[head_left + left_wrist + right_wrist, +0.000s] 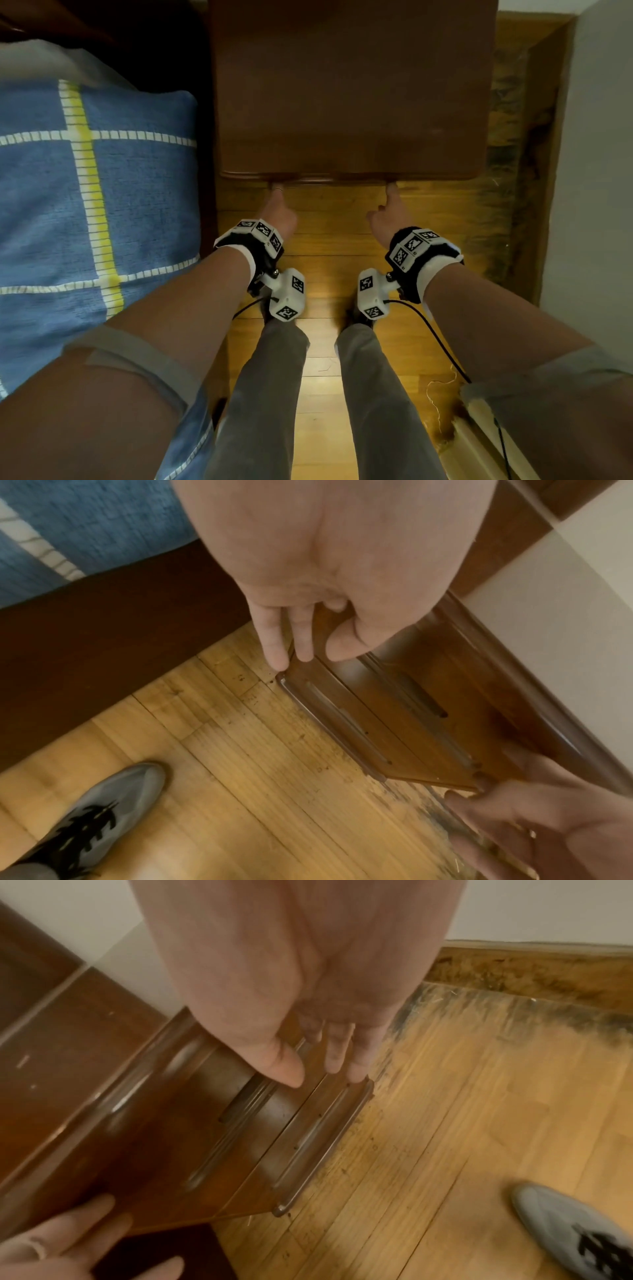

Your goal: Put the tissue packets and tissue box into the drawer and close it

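Both hands, the left hand and right hand, press flat, straight fingers on the drawer front, holding nothing; tissues are hidden, so shutting looks nearly done, needing one last push.

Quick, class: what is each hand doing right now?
Left hand: open, straight fingers pressing the drawer front.
Right hand: open, straight fingers pressing it too.

dark brown nightstand, blue checked bedspread, grey shoe
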Demonstrator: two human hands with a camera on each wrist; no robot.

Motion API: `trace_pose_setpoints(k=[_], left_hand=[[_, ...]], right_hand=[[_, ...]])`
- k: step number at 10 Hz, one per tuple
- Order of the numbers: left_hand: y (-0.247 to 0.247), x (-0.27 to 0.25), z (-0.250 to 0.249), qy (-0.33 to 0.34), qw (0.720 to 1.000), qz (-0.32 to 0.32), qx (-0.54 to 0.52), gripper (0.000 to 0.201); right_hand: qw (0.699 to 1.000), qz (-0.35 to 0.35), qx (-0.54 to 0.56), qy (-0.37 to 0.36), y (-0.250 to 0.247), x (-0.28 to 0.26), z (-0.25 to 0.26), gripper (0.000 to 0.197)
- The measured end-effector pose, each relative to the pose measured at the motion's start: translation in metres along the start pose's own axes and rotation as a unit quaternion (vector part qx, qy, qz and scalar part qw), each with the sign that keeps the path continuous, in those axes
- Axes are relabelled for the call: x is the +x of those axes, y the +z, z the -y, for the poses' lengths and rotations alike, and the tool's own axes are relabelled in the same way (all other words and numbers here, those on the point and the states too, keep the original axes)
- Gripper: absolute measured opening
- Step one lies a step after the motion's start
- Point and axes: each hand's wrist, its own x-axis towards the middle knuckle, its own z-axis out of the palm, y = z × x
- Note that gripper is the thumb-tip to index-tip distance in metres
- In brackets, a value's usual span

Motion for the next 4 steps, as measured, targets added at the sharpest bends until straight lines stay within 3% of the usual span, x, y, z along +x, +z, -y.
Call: trace_pose_setpoints(k=[3,4], left_hand=[[-0.001,-0.02,0.006,0.005,1.0,-0.016,0.006,0.066],[-0.013,-0.048,-0.002,0.007,0.999,-0.046,-0.004,0.051]], right_hand=[[1.0,0.012,0.019,-0.019,-0.007,-0.027,0.0,0.07],[0.998,0.018,0.056,-0.011,-0.015,-0.05,0.007,0.063]])
